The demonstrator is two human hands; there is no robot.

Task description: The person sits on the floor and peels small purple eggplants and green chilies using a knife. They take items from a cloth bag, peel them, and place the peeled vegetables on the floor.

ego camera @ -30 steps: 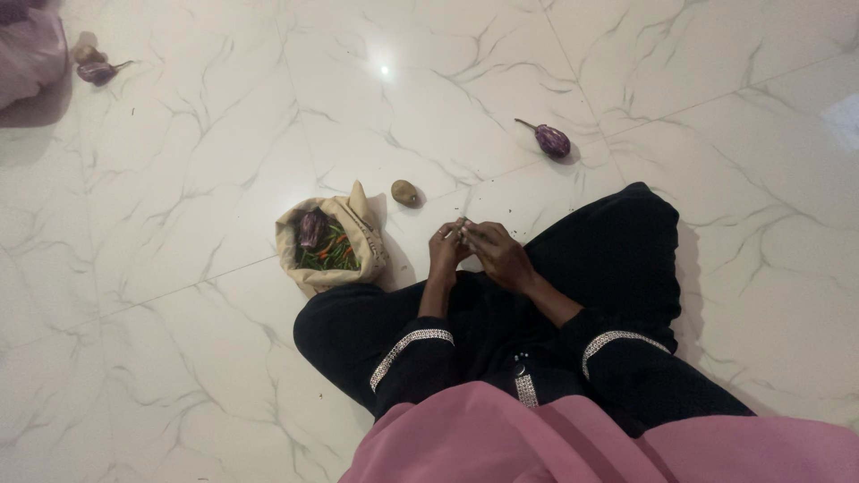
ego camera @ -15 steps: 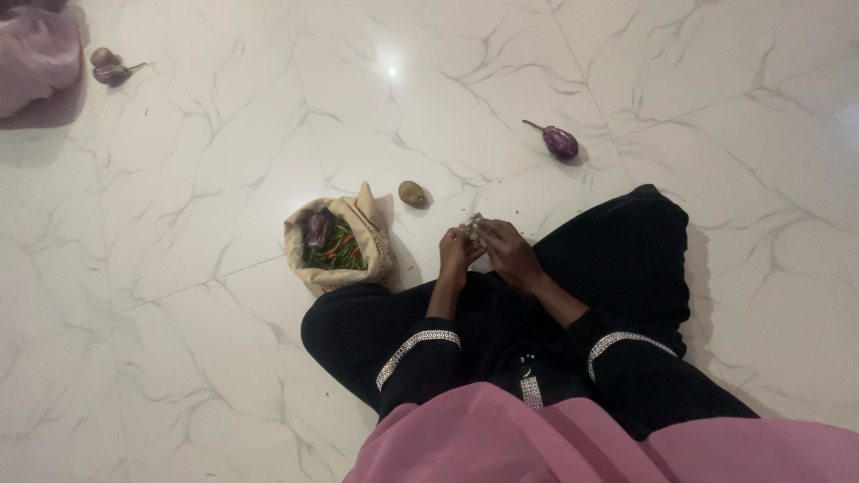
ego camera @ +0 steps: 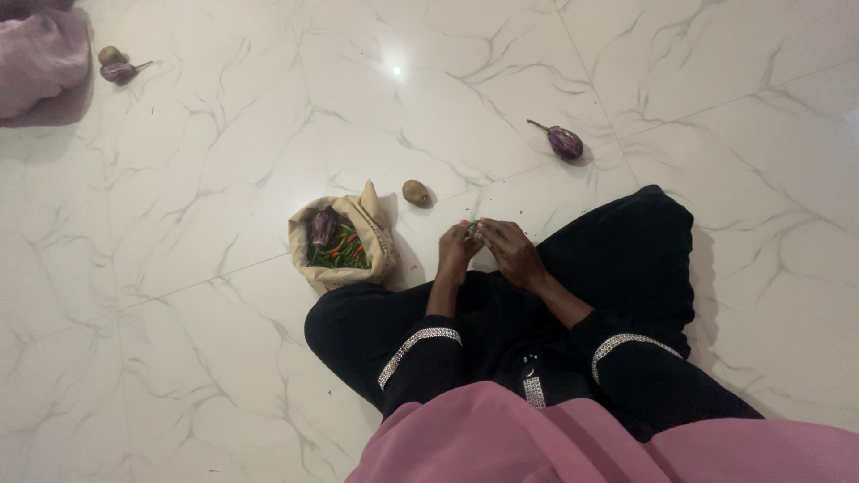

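White marble-look floor (ego camera: 224,376) fills the view, glossy, large tiles with grey veining; thin grout lines run diagonally across it; a bright round glare spot (ego camera: 395,70) from an overhead light sits near top centre; soft even lighting elsewhere, faint shadows. Pink cloth bundle (ego camera: 40,58) at the top left corner, casting a dim shadow on the tiles; small dark specks scattered on the floor near it. No wall, furniture or window in frame; only floor surface visible all the way to every edge.
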